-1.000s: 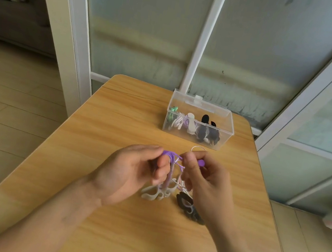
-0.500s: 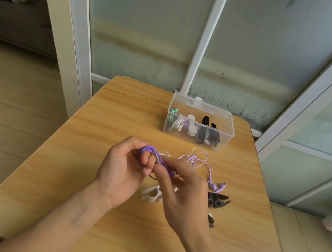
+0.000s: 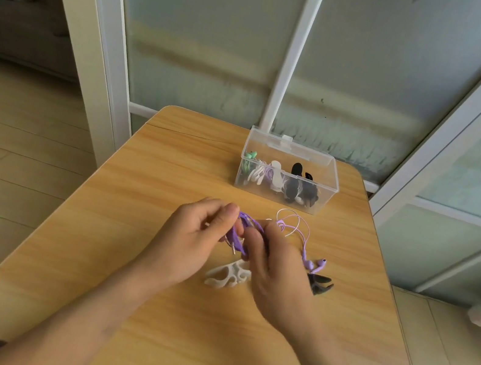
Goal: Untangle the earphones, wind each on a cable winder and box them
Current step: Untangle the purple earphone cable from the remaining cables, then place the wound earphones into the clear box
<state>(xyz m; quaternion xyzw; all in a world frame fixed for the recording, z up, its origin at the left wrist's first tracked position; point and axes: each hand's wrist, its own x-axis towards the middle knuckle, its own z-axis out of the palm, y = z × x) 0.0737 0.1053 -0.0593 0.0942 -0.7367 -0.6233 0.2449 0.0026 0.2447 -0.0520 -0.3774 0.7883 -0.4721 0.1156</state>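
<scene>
Above the middle of the wooden table (image 3: 100, 241), my left hand (image 3: 193, 241) pinches a purple cable winder (image 3: 237, 236) partly wrapped with purple earphone cable. My right hand (image 3: 273, 268) pinches the same cable right beside the winder. Loose loops of the purple cable (image 3: 292, 227) trail to the right and end in two purple earbuds (image 3: 316, 264) lying on the table. A white winder (image 3: 227, 275) lies just below my hands. A black winder (image 3: 320, 285) lies to the right of my right hand.
A clear plastic box (image 3: 292, 154) stands open-topped at the table's far side, holding several wound earphones in green, white and black. Glass panels with white frames rise behind the table. The table's left and near edges drop to a tiled floor.
My right hand carried the purple cable around the winder, so the loose loops beside the box have shortened. The earbuds and the black winder on the right have come into view.
</scene>
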